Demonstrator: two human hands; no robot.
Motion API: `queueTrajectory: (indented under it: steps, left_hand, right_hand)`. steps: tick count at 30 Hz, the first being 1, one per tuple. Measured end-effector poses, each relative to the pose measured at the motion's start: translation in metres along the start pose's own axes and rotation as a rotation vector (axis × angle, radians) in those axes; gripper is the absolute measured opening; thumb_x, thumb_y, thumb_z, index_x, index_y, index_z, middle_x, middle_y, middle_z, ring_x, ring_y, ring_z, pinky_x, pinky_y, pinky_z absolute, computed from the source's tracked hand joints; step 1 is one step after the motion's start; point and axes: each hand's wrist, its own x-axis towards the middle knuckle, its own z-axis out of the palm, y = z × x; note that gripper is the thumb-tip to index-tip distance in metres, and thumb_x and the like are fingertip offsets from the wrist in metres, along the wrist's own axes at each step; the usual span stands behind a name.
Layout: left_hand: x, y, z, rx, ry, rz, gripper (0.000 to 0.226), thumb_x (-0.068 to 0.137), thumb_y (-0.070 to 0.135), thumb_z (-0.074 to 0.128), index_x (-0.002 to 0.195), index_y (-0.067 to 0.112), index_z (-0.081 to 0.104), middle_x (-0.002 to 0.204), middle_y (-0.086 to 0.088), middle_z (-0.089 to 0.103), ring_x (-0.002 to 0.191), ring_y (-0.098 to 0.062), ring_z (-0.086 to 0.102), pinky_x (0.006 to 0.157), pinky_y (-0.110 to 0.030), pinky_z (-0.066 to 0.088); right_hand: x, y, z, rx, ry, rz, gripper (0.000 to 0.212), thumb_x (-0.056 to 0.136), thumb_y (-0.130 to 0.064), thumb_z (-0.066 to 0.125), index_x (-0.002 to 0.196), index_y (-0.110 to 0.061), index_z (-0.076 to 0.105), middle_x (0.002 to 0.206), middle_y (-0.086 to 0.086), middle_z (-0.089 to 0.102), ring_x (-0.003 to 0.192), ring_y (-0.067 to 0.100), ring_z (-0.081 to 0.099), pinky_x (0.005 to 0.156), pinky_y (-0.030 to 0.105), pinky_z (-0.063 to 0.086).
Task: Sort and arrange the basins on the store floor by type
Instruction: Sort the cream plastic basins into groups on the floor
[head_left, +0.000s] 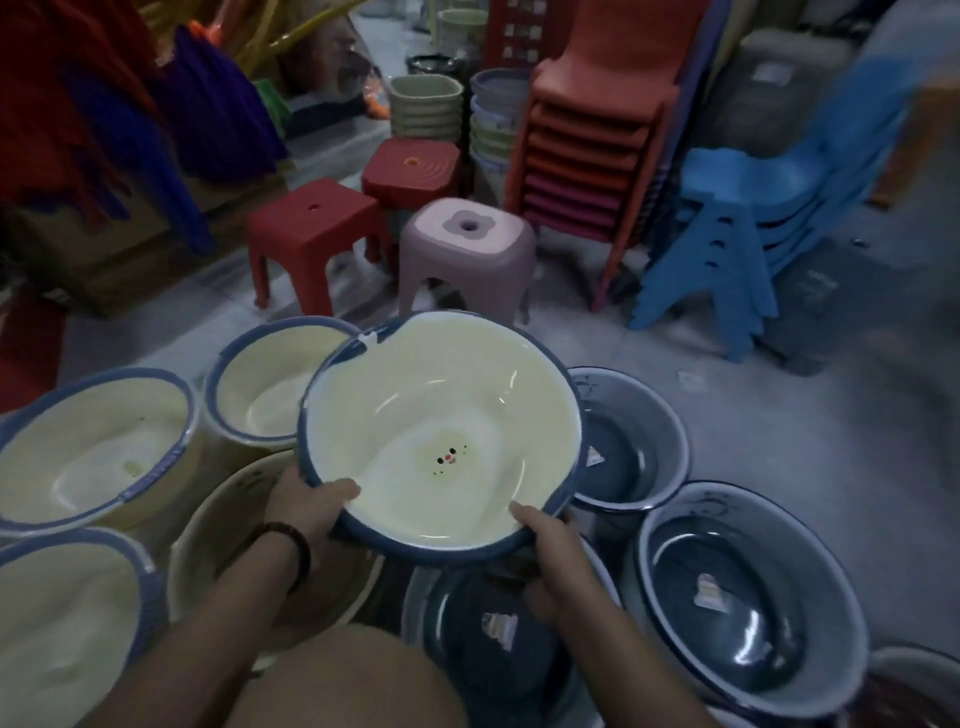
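Note:
A cream basin (441, 405) with a blue rim and a small face print is held up in the middle, tilted toward me. My left hand (306, 506) grips its near left rim, thumb inside. My right hand (550, 545) grips the near right rim, thumb on the inner edge. Stacks of like cream basins stand on the left: one stack (93, 447), another behind it (270, 379), a third at the lower left (67, 623). Dark blue basins lie on the right: one (628, 441), a second (748, 597), a third (483, 634) under my right wrist.
A beige basin (228, 519) sits under my left forearm. Beyond the basins stand a red stool (311, 218), a second red stool (410, 166), a mauve stool (467, 244), stacked orange chairs (592, 156) and blue chairs (737, 228). Grey floor (779, 415) lies to the right.

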Motion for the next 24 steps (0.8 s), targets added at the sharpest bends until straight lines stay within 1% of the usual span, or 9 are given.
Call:
queueTrajectory:
  steps: [5,8,9,11,14,17,19,21,24]
  left_hand:
    - [-0.068,0.086,0.081,0.206,-0.164,0.219,0.067,0.078,0.014,0.084,0.133,0.032,0.050,0.119,-0.004,0.062,0.109,-0.034,0.060,0.096,-0.061,0.054]
    - [-0.094,0.111,0.136,0.375,-0.333,0.307,0.066,0.068,0.052,0.088,0.123,0.031,0.058,0.117,-0.001,0.073,0.104,-0.031,0.070,0.089,-0.053,0.060]
    - [-0.112,0.119,0.155,0.408,-0.394,0.324,0.060,0.075,0.052,0.084,0.125,0.029,0.060,0.115,-0.006,0.074,0.098,-0.032,0.074,0.080,-0.050,0.063]
    - [-0.156,0.128,0.196,0.406,-0.561,0.242,0.039,0.094,0.030,0.074,0.127,0.018,0.055,0.114,-0.018,0.072,0.089,-0.039,0.076,0.066,-0.046,0.063]
    - [-0.202,0.113,0.255,0.523,-0.679,0.313,0.026,0.100,0.024,0.067,0.119,0.023,0.050,0.102,-0.008,0.069,0.082,-0.035,0.072,0.063,-0.042,0.059]
    - [-0.224,0.081,0.297,0.901,-0.762,0.581,0.020,0.098,0.031,0.066,0.112,0.026,0.052,0.097,0.006,0.071,0.094,-0.026,0.065,0.079,-0.036,0.053]
    - [-0.235,0.066,0.309,1.179,-0.848,0.657,0.050,0.084,0.063,0.063,0.120,0.029,0.058,0.116,0.010,0.070,0.110,-0.017,0.064,0.100,-0.034,0.048]
    - [-0.236,0.048,0.317,1.276,-0.906,0.646,0.073,0.065,0.079,0.054,0.123,0.036,0.061,0.118,0.013,0.069,0.106,-0.009,0.064,0.102,-0.031,0.049]
    - [-0.239,0.024,0.325,1.330,-0.960,0.644,0.042,0.088,0.056,0.065,0.125,0.036,0.062,0.118,0.015,0.068,0.096,-0.004,0.063,0.092,-0.023,0.047]
  right_hand:
    - [-0.028,-0.063,-0.048,0.172,0.081,-0.143,0.070,0.085,-0.007,0.078,0.141,-0.036,0.049,0.127,0.013,0.070,0.110,0.045,0.070,0.078,0.065,0.063]
    - [-0.040,-0.112,-0.102,0.223,0.176,-0.229,0.057,0.087,-0.001,0.072,0.135,-0.025,0.055,0.118,0.017,0.074,0.103,0.042,0.073,0.074,0.058,0.066]
    - [-0.041,-0.128,-0.125,0.246,0.205,-0.240,0.054,0.086,0.000,0.071,0.134,-0.021,0.056,0.116,0.018,0.074,0.101,0.042,0.073,0.073,0.059,0.066]
    - [-0.042,-0.157,-0.173,0.272,0.259,-0.234,0.049,0.088,-0.001,0.070,0.133,-0.015,0.057,0.110,0.020,0.073,0.090,0.040,0.072,0.060,0.054,0.065]
    - [-0.036,-0.184,-0.245,0.320,0.354,-0.221,0.053,0.086,-0.003,0.070,0.137,-0.007,0.057,0.109,0.021,0.071,0.085,0.039,0.070,0.056,0.044,0.061]
    - [-0.017,-0.200,-0.309,0.382,0.472,-0.244,0.054,0.084,-0.003,0.070,0.135,-0.009,0.055,0.119,0.023,0.068,0.097,0.041,0.069,0.061,0.046,0.064]
    - [-0.001,-0.205,-0.343,0.439,0.529,-0.260,0.055,0.083,0.000,0.069,0.136,-0.008,0.053,0.120,0.025,0.065,0.098,0.045,0.068,0.067,0.059,0.064]
    - [0.019,-0.208,-0.372,0.498,0.584,-0.293,0.059,0.082,0.000,0.071,0.138,-0.006,0.051,0.124,0.027,0.061,0.101,0.049,0.066,0.067,0.068,0.062]
    - [0.051,-0.209,-0.409,0.589,0.679,-0.305,0.065,0.084,0.000,0.073,0.142,-0.009,0.046,0.131,0.025,0.055,0.103,0.051,0.064,0.059,0.064,0.062]
